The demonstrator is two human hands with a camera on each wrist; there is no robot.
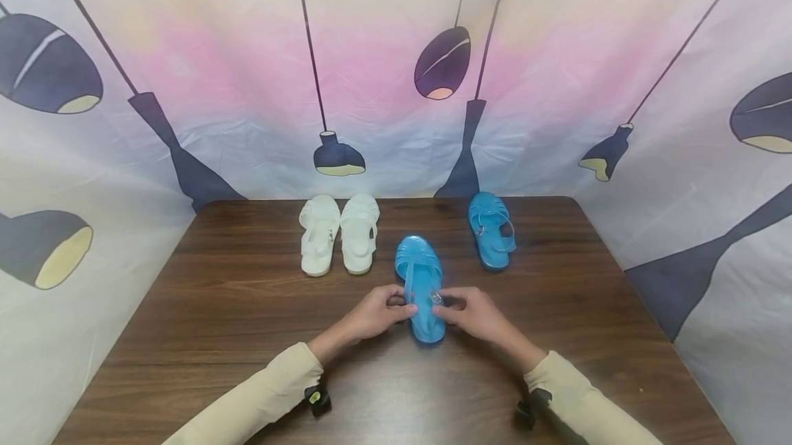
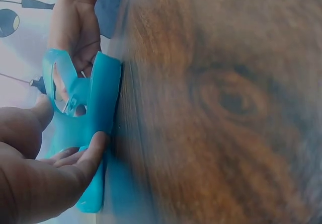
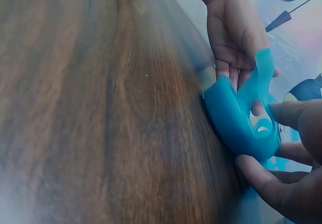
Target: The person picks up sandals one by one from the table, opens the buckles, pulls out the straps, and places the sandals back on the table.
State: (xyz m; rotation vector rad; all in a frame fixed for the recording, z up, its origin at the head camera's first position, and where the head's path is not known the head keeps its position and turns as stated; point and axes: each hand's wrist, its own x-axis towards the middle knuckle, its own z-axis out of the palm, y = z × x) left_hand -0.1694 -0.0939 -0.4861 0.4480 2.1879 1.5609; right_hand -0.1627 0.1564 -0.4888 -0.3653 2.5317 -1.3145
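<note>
A blue sandal [image 1: 424, 321] lies on the wooden table in front of me, its toe pointing away. On its left side my left hand [image 1: 375, 311] grips the edge and strap between thumb and fingers. Across from it, my right hand [image 1: 476, 312] holds the other side near the small metal buckle [image 1: 436, 298]. From the left wrist view, the heel end of the sandal [image 2: 105, 93] stands close to the tabletop, with the strap looped above it. In the right wrist view the fingers sit along the side of the sandal [image 3: 231, 118].
A second blue sandal [image 1: 493, 252] stands farther back to the right. Two white sandals [image 1: 318, 263] are side by side at the back left. Behind the brown table [image 1: 247, 307] hangs a cloth [image 1: 383, 87] printed with lamps.
</note>
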